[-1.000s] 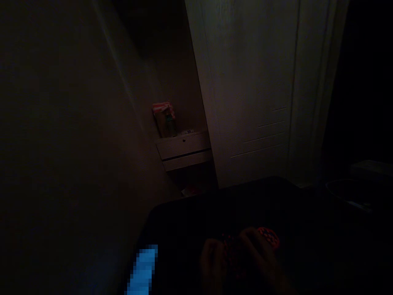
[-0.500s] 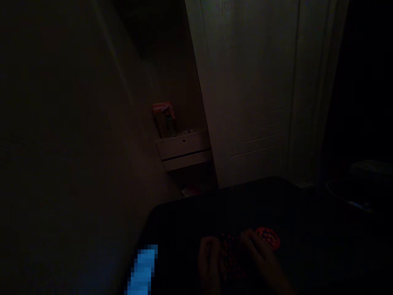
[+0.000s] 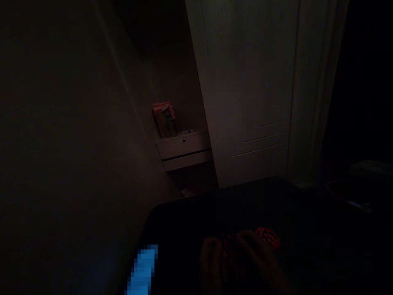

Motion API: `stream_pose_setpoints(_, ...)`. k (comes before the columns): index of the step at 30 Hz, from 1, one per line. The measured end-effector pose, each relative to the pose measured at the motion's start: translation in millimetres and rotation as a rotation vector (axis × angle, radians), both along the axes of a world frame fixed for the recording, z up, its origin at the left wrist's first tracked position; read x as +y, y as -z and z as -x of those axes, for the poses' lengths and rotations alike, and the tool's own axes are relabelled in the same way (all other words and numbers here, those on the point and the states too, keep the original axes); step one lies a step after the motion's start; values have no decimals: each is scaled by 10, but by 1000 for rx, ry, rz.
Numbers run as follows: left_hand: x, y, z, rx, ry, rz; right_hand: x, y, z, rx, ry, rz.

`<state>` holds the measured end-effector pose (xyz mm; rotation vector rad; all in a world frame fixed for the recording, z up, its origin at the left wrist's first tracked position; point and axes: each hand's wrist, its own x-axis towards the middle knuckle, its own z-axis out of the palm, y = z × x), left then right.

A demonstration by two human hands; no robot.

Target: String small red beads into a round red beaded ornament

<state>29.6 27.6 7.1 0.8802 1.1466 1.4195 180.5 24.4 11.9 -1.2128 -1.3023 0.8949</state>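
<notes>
In the dim light, my left hand [image 3: 211,260] is at the bottom middle with its fingers curled. My right hand [image 3: 256,252] is close on its right, fingers bent and pressed together. Between them lies a dark piece with small red marks [image 3: 229,252], perhaps cloth or knitting; its kind is too dark to make out. The fingers of both hands appear closed on its sides. Just beyond my right hand is a round piece with a red rim and red pattern [image 3: 268,238], lying on the dark surface.
A dark bed-like surface [image 3: 245,205] spreads under my hands. Behind it stand a pale wardrobe door [image 3: 251,90] and a drawer unit [image 3: 184,149] with a red-topped packet [image 3: 164,119]. A thin cable [image 3: 334,189] lies at right. A blurred blue patch [image 3: 141,270] is at lower left.
My right hand has shifted slightly left, nearer my left hand, and its fingers have bent more. My left hand has moved a touch right. The round red piece stays in place.
</notes>
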Motion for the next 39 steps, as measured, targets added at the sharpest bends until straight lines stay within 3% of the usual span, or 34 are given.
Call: stream_pose_setpoints(39, -14, -43, -10, 11, 31, -20, -8, -21, 20, 14, -17, -1)
